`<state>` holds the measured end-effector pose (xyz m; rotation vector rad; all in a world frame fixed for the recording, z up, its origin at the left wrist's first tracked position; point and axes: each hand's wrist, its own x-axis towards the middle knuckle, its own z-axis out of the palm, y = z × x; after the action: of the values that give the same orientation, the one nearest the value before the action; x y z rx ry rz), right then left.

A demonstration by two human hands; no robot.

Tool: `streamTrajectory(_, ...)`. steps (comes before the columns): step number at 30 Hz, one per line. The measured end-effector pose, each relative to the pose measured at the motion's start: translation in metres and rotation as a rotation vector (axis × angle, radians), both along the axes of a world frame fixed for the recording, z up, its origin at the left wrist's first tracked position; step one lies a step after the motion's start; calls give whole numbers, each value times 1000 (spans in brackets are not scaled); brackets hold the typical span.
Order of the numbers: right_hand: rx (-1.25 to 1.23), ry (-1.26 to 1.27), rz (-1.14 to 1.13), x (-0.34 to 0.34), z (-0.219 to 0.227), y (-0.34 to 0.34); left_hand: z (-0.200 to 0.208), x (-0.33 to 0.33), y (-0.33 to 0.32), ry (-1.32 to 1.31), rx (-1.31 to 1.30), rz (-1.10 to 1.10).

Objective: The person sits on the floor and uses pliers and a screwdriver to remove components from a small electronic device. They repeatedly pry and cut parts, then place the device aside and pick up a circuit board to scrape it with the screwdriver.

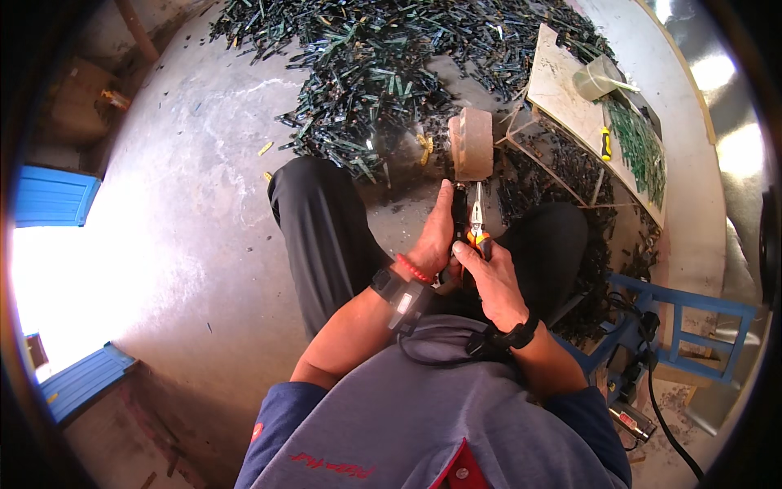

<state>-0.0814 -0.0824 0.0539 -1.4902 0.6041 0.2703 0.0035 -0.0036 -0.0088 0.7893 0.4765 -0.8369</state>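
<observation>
My right hand [497,284] is closed round the orange-and-black handles of needle-nose pliers [478,218]. Their jaws point away from me and look nearly shut. Beside them, my left hand [436,232] is closed on a dark, narrow strip [460,208] standing lengthwise along the pliers. The strip's lower end is hidden between my hands. Just beyond the tips of both stands a reddish-brown block [474,145], close to the pliers but with no visible contact I can be sure of.
A large heap of dark, glossy strips [366,81] covers the floor ahead. At the right, a pale board [562,85] carries a clear cup [595,79], a yellow-and-black handled tool [606,143] and green pieces [639,151]. A blue metal frame [692,301] and black cable [656,399] lie nearer right.
</observation>
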Motion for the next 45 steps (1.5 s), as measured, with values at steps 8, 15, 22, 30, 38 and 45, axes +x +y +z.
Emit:
streamTrajectory(8, -105, -131, -238, 12, 9, -18, 8, 1, 6, -111, -134, -187)
streamTrajectory(15, -3, -241, -97, 39, -4, -50, 12, -2, 6, -192, -175, -293)
streamTrajectory(22, 36, -227, -23, 49, -7, -57, 12, -2, 8, -222, -134, -303)
streamTrajectory(30, 0, -368, -7, 51, -5, -59, 11, -3, 8, -108, -248, -394)
streamTrajectory(38, 47, -407, -50, 53, -16, -62, 5, -3, 7, -52, -294, -390)
streamTrajectory(45, 128, -382, -139, 54, -18, -65, 7, -3, 9, -95, -282, -349)
